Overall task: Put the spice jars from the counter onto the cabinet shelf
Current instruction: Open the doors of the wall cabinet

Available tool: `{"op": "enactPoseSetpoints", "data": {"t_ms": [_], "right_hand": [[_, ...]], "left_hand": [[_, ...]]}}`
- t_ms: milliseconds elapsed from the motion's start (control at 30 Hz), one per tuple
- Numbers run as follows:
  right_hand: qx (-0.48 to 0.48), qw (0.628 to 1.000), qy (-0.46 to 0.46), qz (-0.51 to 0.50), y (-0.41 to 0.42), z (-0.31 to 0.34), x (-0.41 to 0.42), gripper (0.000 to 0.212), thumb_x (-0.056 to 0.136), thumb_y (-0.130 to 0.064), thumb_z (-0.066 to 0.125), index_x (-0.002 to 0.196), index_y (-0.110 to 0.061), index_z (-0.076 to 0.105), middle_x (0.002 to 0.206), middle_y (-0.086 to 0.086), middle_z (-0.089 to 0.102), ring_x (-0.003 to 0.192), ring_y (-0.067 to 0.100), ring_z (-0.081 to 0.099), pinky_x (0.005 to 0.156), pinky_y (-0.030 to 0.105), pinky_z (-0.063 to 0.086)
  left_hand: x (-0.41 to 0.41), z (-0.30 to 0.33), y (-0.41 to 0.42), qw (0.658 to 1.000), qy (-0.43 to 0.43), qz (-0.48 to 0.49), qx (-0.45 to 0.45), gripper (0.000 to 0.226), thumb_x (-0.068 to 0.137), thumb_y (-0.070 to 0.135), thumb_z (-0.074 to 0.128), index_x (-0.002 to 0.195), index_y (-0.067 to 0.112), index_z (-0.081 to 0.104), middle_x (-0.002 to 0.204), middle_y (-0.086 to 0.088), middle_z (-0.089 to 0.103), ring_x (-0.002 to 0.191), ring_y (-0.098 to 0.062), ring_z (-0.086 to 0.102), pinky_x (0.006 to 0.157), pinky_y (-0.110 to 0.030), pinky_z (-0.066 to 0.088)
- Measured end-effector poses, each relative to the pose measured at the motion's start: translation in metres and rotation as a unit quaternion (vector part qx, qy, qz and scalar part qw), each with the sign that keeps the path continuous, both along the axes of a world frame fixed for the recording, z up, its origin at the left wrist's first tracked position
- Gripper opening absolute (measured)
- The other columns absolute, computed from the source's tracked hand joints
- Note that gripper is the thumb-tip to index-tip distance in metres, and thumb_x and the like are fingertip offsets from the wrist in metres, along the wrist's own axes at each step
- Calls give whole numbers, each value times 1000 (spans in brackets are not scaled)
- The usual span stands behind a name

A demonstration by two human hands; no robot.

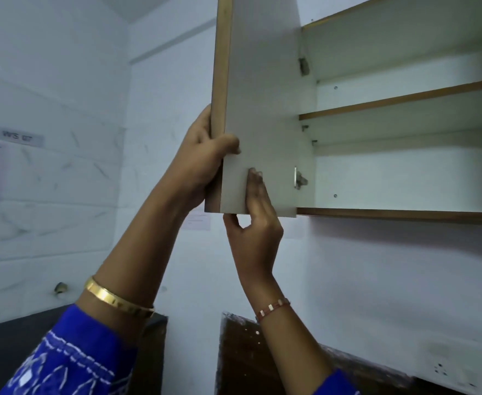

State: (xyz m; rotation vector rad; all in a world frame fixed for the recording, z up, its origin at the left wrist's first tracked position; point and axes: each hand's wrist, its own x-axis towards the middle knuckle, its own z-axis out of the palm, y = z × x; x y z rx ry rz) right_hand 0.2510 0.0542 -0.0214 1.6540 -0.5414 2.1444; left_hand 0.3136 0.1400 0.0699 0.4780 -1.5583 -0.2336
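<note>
Both hands are raised to the open door (259,109) of a wall cabinet. The left hand (202,161) wraps the door's outer brown edge near the bottom, its fingers behind the edge and the thumb folded over onto the pale inner face, so its grip is clamped on the door. The right hand (255,223) meets the door's lower edge just beside it: the straight fingers (255,186) lie flat against the inner face while the thumb sits under the bottom edge, so this grip lies apart, pressing and not curled round anything. The door stands swung out to the left on two metal hinges (301,179), and the cabinet (405,213) behind it shows white walls and a brown-edged cabinet shelf (405,99) across the middle. No spice jars show anywhere in view, neither on the shelf nor below. A gold bangle (117,302) circles the left wrist, a beaded bracelet (272,307) the right, and both arms end in blue embroidered sleeves (71,357). Low down, a dark counter (6,352) lies at left and a brown speckled surface (242,354) at centre.
</note>
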Motion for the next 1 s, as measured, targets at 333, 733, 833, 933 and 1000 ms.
{"op": "enactPoseSetpoints", "data": {"t_ms": [333,733,833,933,1000], "right_hand": [[16,993,39,-112,-34,2,75,60,68,-10,78,124,0,59,124,18,62,111,35,63,76,45,59],[22,990,71,-123,-38,-2,72,59,77,-9,66,133,-3,50,134,17,55,120,32,56,87,39,54],[15,987,116,-114,-35,-5,57,57,87,-30,57,136,-3,46,138,16,52,125,31,52,98,35,43],[13,981,161,-110,-31,-7,35,62,94,-50,35,134,-4,49,137,14,53,128,29,50,102,33,38],[5,974,183,-131,-30,-10,14,66,95,-53,26,131,-4,52,135,14,55,127,31,50,101,38,40]], "left_hand": [[94,-10,-22,998,20,25,45,36,89,-4,44,119,14,48,101,2,64,82,-8,64,65,-18,53],[90,-17,-21,995,31,89,22,38,93,6,45,128,19,41,118,3,56,93,-9,59,73,-21,52],[75,-23,-21,979,24,200,-42,49,93,6,44,140,15,32,132,3,49,112,-12,54,93,-22,48],[50,-31,-17,944,68,308,-97,55,92,5,37,145,13,25,149,-2,35,136,-16,36,111,-24,29],[27,-32,-12,932,73,328,-138,58,87,6,33,144,11,27,152,-5,32,142,-17,27,120,-28,15]]}}
